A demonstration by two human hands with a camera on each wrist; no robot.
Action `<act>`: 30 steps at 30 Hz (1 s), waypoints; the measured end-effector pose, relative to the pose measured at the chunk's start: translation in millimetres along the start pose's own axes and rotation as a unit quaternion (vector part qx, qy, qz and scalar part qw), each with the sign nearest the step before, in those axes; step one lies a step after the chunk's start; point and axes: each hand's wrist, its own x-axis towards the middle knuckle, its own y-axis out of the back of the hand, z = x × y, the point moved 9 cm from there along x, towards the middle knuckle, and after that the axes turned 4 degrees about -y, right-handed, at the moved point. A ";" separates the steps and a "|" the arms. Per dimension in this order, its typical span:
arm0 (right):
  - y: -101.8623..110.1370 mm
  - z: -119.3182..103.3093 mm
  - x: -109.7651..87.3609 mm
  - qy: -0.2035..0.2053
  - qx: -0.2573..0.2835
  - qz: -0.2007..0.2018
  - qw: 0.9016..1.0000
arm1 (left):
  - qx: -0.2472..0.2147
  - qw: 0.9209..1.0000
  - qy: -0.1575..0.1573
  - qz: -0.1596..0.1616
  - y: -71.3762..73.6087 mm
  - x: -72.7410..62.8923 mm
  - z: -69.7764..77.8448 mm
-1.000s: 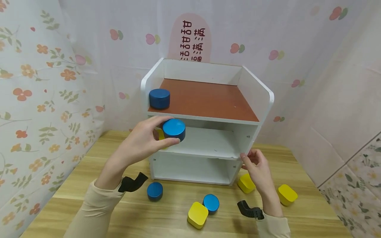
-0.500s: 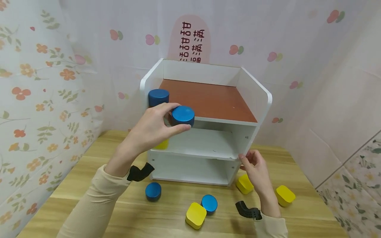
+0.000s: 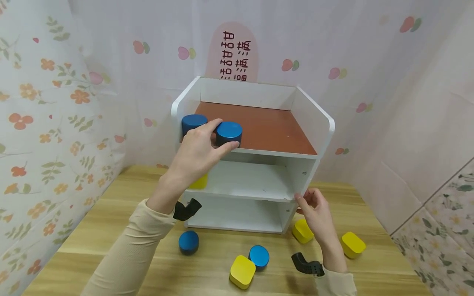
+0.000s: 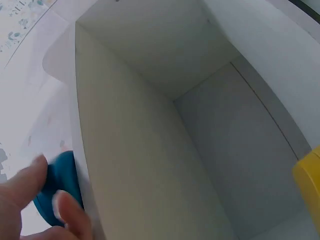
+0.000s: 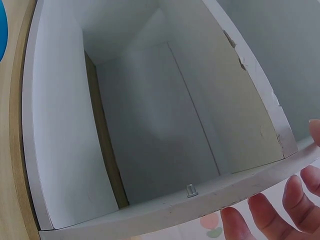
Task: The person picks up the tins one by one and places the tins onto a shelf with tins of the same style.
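Observation:
My left hand (image 3: 198, 152) pinches a round blue tin (image 3: 229, 130) between thumb and fingers at the front edge of the small white shelf's brown top (image 3: 264, 127). In the left wrist view this tin (image 4: 64, 175) is beside the white board edge; whether it touches the board I cannot tell. Left of it, another round blue tin (image 3: 193, 121) sits on the top, partly behind my hand. A yellow block (image 3: 200, 182) is on the middle level, partly hidden by my wrist. My right hand (image 3: 314, 211) grips the shelf's right side panel (image 5: 250, 189), thumb at the front edge.
On the wooden table (image 3: 155, 271) in front stand a blue tin (image 3: 189, 242), another blue tin (image 3: 259, 257) and a yellow block (image 3: 242, 271) close beside it. To the right are two more yellow blocks, one (image 3: 302, 231) near the shelf, another (image 3: 353, 244) farther out.
My left hand has raised the blue tin from in front of the middle level to the front edge of the top, slightly rightward. My right hand keeps its grip on the side panel.

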 end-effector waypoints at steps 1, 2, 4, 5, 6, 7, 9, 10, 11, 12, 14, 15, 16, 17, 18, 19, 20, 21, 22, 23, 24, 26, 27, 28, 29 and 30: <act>-0.7 1.0 0.0 -0.001 0.000 -0.001 1.000 | 0.002 1.000 0.011 0.000 -0.8 0.2 -2.3; -1.1 1.6 -0.1 -0.001 0.000 0.000 1.000 | 0.003 1.000 0.019 -0.002 -1.9 0.4 -3.7; -1.8 2.0 -0.5 0.000 0.001 -0.001 1.000 | 0.008 0.999 0.031 -0.007 -3.9 1.2 -5.3; -1.9 2.0 -1.0 0.001 0.001 -0.001 1.000 | 0.011 0.999 0.034 -0.007 -4.8 1.6 -5.3; -1.9 2.2 -1.1 0.001 0.000 0.000 1.000 | 0.015 0.999 0.038 -0.008 -5.5 2.0 -5.0; -2.0 2.0 -1.3 0.002 0.000 -0.001 1.000 | 0.019 0.999 0.041 -0.009 -5.9 2.4 -4.4; -2.2 1.4 -1.3 0.002 0.001 -0.001 1.000 | 0.028 0.998 0.047 -0.009 -6.3 3.4 -3.3; -2.5 0.9 -1.5 0.003 0.001 -0.002 1.000 | 0.032 0.998 0.049 -0.009 -6.2 4.1 -2.6; -2.7 0.6 -1.4 0.004 0.000 -0.001 1.000 | 0.037 0.998 0.052 -0.010 -6.2 4.6 -2.0; -2.8 0.4 -1.2 0.005 0.001 -0.001 1.000 | 0.041 0.998 0.054 -0.011 -6.2 5.3 -1.6; -3.0 -0.2 -1.1 0.007 0.001 -0.001 1.000 | 0.048 0.997 0.058 -0.014 -6.1 6.7 -0.8; -3.2 -0.5 -1.1 0.008 0.000 -0.001 1.000 | 0.052 0.997 0.059 -0.015 -6.0 7.4 -0.4; -2.8 -0.4 -1.5 0.009 0.000 -0.001 1.000 | 0.055 0.997 0.059 -0.015 -6.4 8.1 0.4; -2.2 0.0 -1.5 0.009 -0.001 0.000 1.000 | 0.059 0.996 0.060 -0.016 -6.7 8.7 1.1; -1.8 0.0 -1.8 0.009 -0.001 0.000 1.000 | 0.062 0.996 0.060 -0.017 -7.1 9.4 1.7; -1.6 -0.1 -1.9 0.010 -0.001 -0.001 1.000 | 0.063 0.996 0.060 -0.017 -7.3 9.9 2.6; -1.3 -0.3 -1.9 0.011 -0.002 -0.001 1.000 | 0.065 0.996 0.059 -0.018 -7.5 10.5 3.2; -1.1 -0.4 -1.9 0.012 -0.003 0.000 1.000 | 0.067 0.996 0.058 -0.018 -7.7 11.1 3.7; -0.9 -0.7 -1.9 0.012 -0.003 0.000 1.000 | 0.068 0.996 0.058 -0.018 -7.7 11.5 4.0; -0.9 -1.0 -1.7 0.012 -0.003 -0.001 1.000 | 0.069 0.996 0.058 -0.019 -7.9 11.8 4.2; -0.8 -1.2 -1.5 0.012 -0.003 -0.001 1.000 | 0.071 0.996 0.059 -0.020 -7.9 11.9 4.2; -0.8 -1.2 -1.1 0.012 -0.003 0.001 1.000 | 0.072 0.995 0.061 -0.021 -7.9 11.4 3.7; -0.9 -1.1 -0.9 0.011 -0.002 0.001 1.000 | 0.072 0.995 0.062 -0.023 -7.7 10.5 3.6; -1.2 -1.1 -0.8 0.010 0.000 0.001 1.000 | 0.072 0.995 0.064 -0.023 -7.6 9.3 3.4; -1.5 -0.8 -0.6 0.010 0.000 0.002 1.000 | 0.071 0.995 0.063 -0.024 -7.4 7.7 3.5; -1.8 -0.5 -0.4 0.010 0.000 0.002 1.000 | 0.071 0.995 0.063 -0.023 -7.0 5.4 3.9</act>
